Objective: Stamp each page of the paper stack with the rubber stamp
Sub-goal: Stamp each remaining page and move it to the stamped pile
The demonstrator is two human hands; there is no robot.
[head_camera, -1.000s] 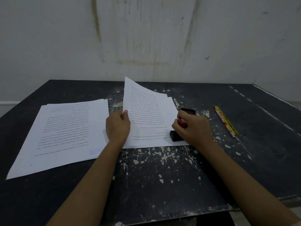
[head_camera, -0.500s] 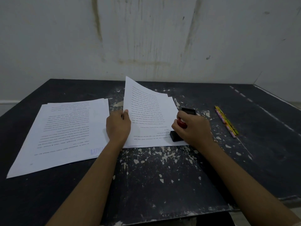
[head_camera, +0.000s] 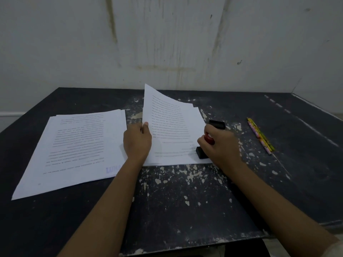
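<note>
**Stamp pressed at the stack's corner**

The right hand [head_camera: 220, 145] grips the stamp [head_camera: 201, 153] by its red handle. The stamp's black base sits on the near right corner of the stack [head_camera: 196, 115]. The left hand [head_camera: 137, 143] pinches the left edge of the top sheet [head_camera: 163, 108], which is lifted and curling. A second pile [head_camera: 74, 145] lies to the left on the bench [head_camera: 185, 201], with a blue mark [head_camera: 112, 169] at its near corner. Pencils [head_camera: 260, 136] lie to the right.

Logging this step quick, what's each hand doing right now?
Left hand: pinching the lifted page by its left edge.
Right hand: gripping the rubber stamp.
</note>
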